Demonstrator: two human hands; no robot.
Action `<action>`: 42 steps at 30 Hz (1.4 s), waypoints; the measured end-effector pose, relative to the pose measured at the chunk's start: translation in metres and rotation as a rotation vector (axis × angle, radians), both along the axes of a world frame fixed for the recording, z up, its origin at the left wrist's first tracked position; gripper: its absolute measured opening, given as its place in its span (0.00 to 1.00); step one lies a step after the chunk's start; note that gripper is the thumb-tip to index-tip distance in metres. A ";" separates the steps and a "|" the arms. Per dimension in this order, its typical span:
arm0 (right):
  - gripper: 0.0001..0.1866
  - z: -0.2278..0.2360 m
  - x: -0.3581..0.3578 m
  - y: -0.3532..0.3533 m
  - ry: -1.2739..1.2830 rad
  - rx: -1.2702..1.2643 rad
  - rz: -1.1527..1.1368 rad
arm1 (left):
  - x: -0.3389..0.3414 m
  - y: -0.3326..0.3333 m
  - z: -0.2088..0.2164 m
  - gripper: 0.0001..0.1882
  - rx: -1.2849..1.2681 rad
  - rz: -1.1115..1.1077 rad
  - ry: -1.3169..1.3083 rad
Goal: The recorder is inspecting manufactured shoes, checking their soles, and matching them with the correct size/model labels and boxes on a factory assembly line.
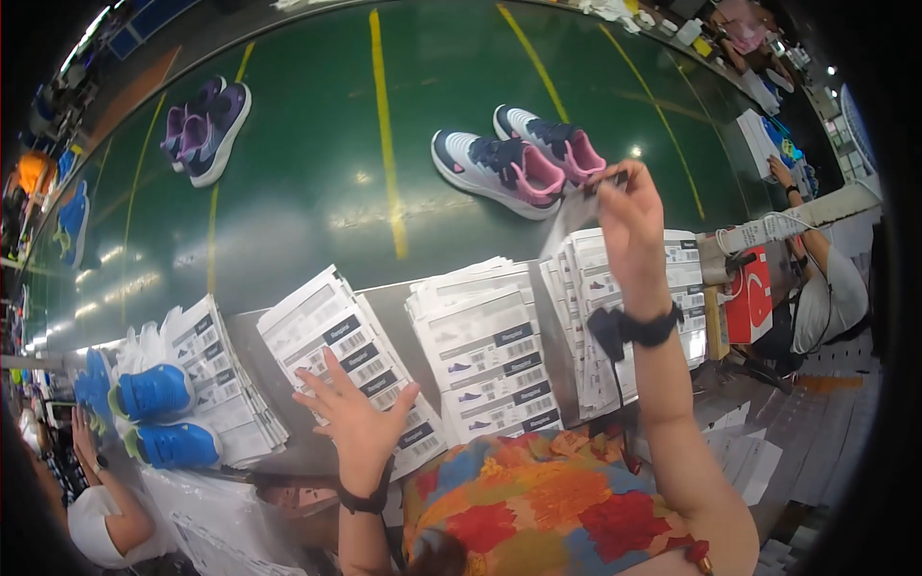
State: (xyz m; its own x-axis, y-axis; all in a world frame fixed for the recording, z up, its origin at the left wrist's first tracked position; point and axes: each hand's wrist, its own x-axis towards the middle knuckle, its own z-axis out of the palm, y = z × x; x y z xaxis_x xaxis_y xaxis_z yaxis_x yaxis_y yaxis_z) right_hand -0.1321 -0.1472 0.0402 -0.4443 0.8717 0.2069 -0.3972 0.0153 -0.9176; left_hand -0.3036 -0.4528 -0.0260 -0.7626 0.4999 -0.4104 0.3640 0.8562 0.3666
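Note:
My left hand [360, 418] is spread over a stack of printed label sheets [322, 322], fingers apart and holding nothing. My right hand [631, 223] is raised, its fingers pinched at the heel end of a pair of navy, white and pink sneakers [495, 171]. A thin pale sheet [570, 219], blurred, hangs from those fingertips; whether they also touch the shoes I cannot tell. Below the right wrist lies another stack of label sheets [586, 326]. Between my hands sits a further stack [490, 355] with small shoe pictures.
A green conveyor belt [317, 144] with yellow lines carries purple sneakers [211, 130] farther left. Blue sneakers [158, 394] rest by the left label stack [216, 360]. A red shoebox [747, 302] stands at right. Co-workers' arms [110, 490] show on both sides.

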 end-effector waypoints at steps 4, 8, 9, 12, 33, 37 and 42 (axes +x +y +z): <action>0.18 -0.035 0.020 0.107 -0.103 -0.094 -0.156 | -0.003 0.002 -0.003 0.66 -0.134 -0.059 0.081; 0.21 -0.078 0.018 0.187 -0.327 -0.119 -0.185 | -0.021 -0.016 -0.008 0.67 -0.082 -0.238 0.097; 0.18 -0.084 0.009 0.192 -0.447 -0.117 -0.240 | -0.028 -0.019 0.004 0.65 -0.066 -0.249 0.087; 0.34 -0.112 0.069 0.267 -0.775 0.007 -0.095 | -0.071 -0.022 0.045 0.62 0.091 -0.200 0.147; 0.11 0.159 0.082 -0.137 0.137 1.272 0.483 | -0.324 -0.196 0.051 0.47 0.030 0.462 0.478; 0.10 0.165 0.106 -0.112 0.081 0.904 0.904 | -0.312 -0.169 0.088 0.44 -0.089 0.340 0.846; 0.12 0.109 0.093 -0.111 -0.217 0.744 0.330 | -0.235 -0.084 0.155 0.35 0.096 -0.336 1.328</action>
